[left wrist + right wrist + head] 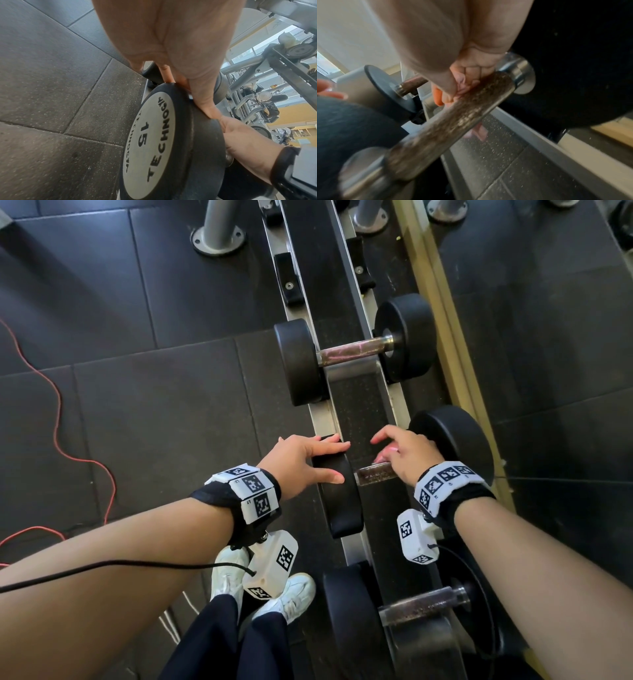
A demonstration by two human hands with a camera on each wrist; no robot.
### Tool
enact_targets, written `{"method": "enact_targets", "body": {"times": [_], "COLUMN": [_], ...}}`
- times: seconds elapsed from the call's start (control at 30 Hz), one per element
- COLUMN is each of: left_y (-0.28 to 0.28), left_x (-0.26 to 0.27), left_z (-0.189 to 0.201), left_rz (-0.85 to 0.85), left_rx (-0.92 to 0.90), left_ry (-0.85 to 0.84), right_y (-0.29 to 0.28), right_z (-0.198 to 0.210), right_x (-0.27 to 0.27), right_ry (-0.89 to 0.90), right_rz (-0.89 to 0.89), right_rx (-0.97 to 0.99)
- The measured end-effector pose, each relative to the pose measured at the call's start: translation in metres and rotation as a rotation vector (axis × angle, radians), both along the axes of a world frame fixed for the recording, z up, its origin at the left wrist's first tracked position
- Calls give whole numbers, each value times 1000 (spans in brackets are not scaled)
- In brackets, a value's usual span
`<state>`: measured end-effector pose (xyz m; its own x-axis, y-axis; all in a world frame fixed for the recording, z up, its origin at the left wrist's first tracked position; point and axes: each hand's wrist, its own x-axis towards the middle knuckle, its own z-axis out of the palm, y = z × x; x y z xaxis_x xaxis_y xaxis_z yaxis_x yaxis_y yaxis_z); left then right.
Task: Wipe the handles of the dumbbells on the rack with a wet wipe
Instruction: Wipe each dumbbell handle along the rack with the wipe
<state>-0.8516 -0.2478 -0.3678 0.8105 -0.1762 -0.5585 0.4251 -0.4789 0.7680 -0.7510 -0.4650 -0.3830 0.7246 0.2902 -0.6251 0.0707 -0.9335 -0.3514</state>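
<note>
Three black dumbbells lie across the rack point(399, 402). My left hand point(330, 460) rests on the near head point(339, 501) of the middle dumbbell, fingers straight over its top and thumb along its inner face. In the left wrist view that head point(154, 135) is marked 15, with my left hand's point(188, 83) thumb on its rim. My right hand point(394, 455) pinches a pink wet wipe point(385, 455) against the rusty handle point(371, 474). In the right wrist view the crumpled wipe point(462, 86) sits between my right hand's point(452, 88) fingers and the handle point(453, 121).
A second dumbbell point(352, 354) lies farther along the rack and a third point(421, 607) nearer me. A red cable point(58, 412) snakes over the rubber floor at left. Steel post bases point(219, 237) stand at the top. A yellow edge point(455, 354) runs behind the rack.
</note>
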Motion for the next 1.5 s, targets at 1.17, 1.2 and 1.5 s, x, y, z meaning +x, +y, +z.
{"method": "enact_targets", "body": {"times": [1.17,1.2,1.5], "left_y": [-4,-4,-5], "left_x": [6,5,5], "left_z": [19,19,16], "left_rz": [40,42,51], "left_rx": [23,20,5], "left_ry": [48,43,28], "right_y": [-53,-50,-31], "right_z": [-30,-36,-56], "right_x": [-117,-117,-91], "right_ry": [-216,-197,-142], "right_rz": [-1318,-1358,-1688], "right_rx": [483,476,964]}}
